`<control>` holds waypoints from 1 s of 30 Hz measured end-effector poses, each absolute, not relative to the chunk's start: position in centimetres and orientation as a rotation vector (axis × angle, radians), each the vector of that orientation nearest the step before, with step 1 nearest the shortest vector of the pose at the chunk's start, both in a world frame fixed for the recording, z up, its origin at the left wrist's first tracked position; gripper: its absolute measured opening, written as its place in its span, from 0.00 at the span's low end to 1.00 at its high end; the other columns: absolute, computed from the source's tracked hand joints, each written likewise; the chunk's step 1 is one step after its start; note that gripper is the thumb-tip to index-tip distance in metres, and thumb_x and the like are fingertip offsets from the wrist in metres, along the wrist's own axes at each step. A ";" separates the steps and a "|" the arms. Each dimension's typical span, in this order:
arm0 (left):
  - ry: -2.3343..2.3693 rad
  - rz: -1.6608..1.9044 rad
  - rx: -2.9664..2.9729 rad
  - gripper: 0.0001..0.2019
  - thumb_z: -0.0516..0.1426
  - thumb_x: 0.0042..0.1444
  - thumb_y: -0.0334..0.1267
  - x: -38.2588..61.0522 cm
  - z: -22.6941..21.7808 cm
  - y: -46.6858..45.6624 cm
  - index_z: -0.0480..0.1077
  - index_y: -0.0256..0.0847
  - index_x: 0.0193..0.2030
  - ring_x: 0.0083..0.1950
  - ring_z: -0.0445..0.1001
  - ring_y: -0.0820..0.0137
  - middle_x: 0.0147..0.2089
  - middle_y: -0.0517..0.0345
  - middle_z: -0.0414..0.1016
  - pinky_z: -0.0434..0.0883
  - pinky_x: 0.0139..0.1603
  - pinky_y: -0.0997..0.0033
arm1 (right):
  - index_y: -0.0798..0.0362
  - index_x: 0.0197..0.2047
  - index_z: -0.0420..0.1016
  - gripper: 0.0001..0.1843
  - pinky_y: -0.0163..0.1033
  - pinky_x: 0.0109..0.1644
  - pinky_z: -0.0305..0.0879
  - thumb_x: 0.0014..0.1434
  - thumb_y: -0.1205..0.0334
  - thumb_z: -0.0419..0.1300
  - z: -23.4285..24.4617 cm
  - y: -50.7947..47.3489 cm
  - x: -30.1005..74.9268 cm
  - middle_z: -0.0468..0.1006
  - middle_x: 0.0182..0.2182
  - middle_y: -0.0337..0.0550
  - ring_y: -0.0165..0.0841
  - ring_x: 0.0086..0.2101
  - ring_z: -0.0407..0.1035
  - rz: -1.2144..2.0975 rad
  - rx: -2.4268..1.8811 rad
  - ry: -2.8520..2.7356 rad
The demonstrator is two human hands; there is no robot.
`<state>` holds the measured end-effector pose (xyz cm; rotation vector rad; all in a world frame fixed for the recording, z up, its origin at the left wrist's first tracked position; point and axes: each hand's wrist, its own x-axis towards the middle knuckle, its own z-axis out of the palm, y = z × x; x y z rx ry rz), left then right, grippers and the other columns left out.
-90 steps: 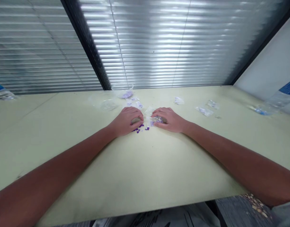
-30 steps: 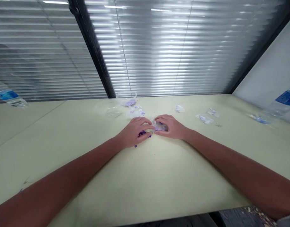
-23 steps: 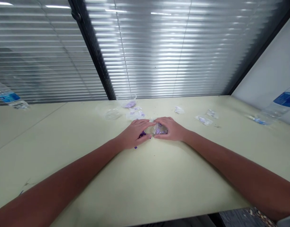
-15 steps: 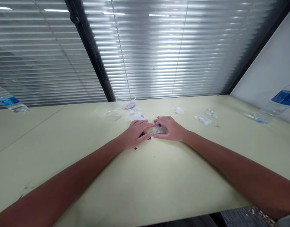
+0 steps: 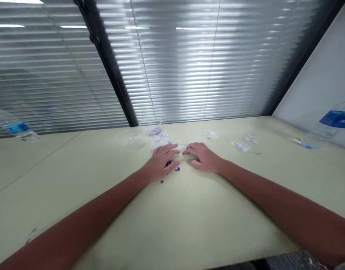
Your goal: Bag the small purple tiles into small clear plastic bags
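My left hand (image 5: 161,163) lies palm down on the pale green table (image 5: 189,217), fingers spread, partly over a few small purple pieces (image 5: 168,163). Two more purple pieces (image 5: 177,169) lie just beyond its fingertips and near its heel. My right hand (image 5: 203,157) is cupped beside it, and its fingertips reach a small clear plastic bag (image 5: 183,149). Most of that bag is hidden under the hand, so its contents do not show. The hands stand slightly apart.
At the table's far edge stands a clear plastic cup (image 5: 151,128) holding lilac pieces. Several small clear bags (image 5: 240,146) lie around it and to the right. Plastic water bottles lie at the left (image 5: 13,126) and right (image 5: 337,122). Behind the table are window blinds.
My hands have parted slightly, and my left hand has drawn back from the bag. The bag's purple contents no longer show, and the view has tilted a little upward.
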<state>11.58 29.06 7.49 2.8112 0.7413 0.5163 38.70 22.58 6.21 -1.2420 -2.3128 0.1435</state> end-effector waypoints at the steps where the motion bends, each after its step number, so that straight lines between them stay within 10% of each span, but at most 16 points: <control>1: 0.763 0.541 2.807 0.22 0.50 0.77 0.53 11.6 7.5 29.1 0.72 0.47 0.68 0.81 0.59 0.53 0.79 0.48 0.65 0.54 0.79 0.43 | 0.49 0.60 0.77 0.25 0.54 0.63 0.62 0.59 0.67 0.59 6.3 22.5 38.7 0.80 0.55 0.50 0.46 0.55 0.72 0.168 -1.208 -2.328; 11: 0.668 0.469 2.779 0.18 0.52 0.77 0.51 11.6 7.7 29.0 0.74 0.49 0.64 0.77 0.66 0.54 0.70 0.53 0.77 0.59 0.76 0.47 | 0.47 0.57 0.79 0.17 0.60 0.75 0.51 0.65 0.63 0.61 5.5 22.7 38.6 0.81 0.61 0.47 0.50 0.71 0.63 0.081 -1.370 -2.191; 30: 0.700 0.414 2.973 0.24 0.46 0.80 0.53 15.5 7.2 32.1 0.74 0.50 0.70 0.79 0.62 0.55 0.72 0.56 0.76 0.50 0.80 0.45 | 0.48 0.58 0.77 0.18 0.54 0.70 0.58 0.72 0.48 0.60 4.9 23.1 38.5 0.80 0.57 0.50 0.46 0.63 0.70 0.092 -1.669 -1.920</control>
